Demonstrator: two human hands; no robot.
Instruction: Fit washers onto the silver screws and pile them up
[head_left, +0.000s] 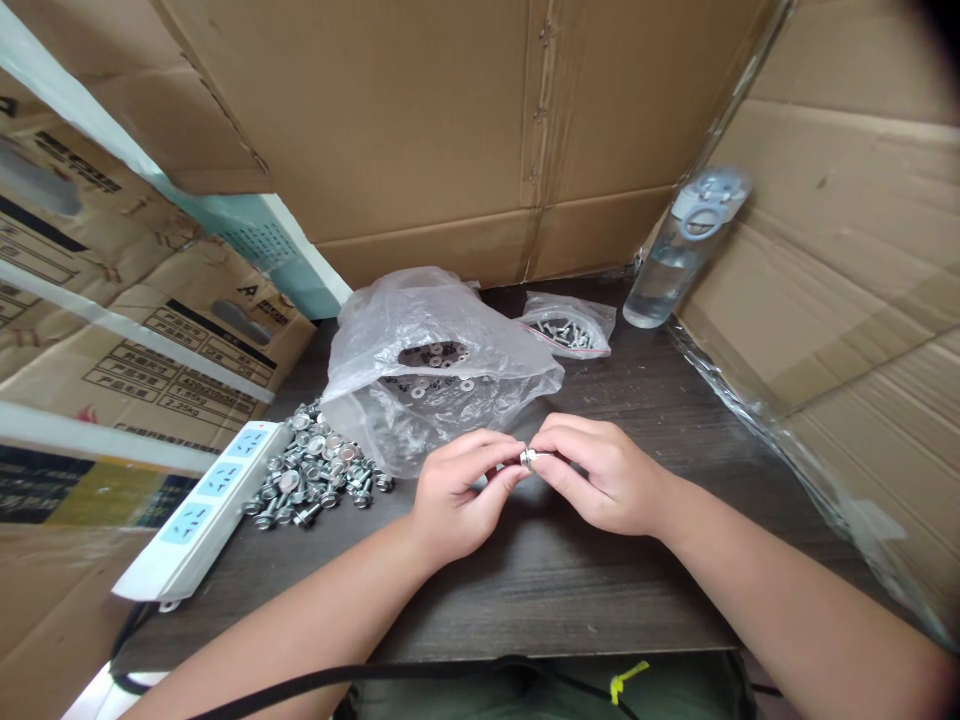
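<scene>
Over the middle of the dark table, my left hand and my right hand meet fingertip to fingertip. Both are closed in a pinch on one small silvery bolt, its shank mostly hidden by the fingers. Whether a washer sits on it is too small to tell. Just behind my hands lies a translucent plastic bag, its mouth facing me, with loose metal washers inside. Left of my left hand is a heap of bolts with washers.
A white power strip borders the heap on the left. Behind my right hand lies a small zip bag of screws. A water bottle stands at the back right. Cardboard walls enclose the dark table on several sides.
</scene>
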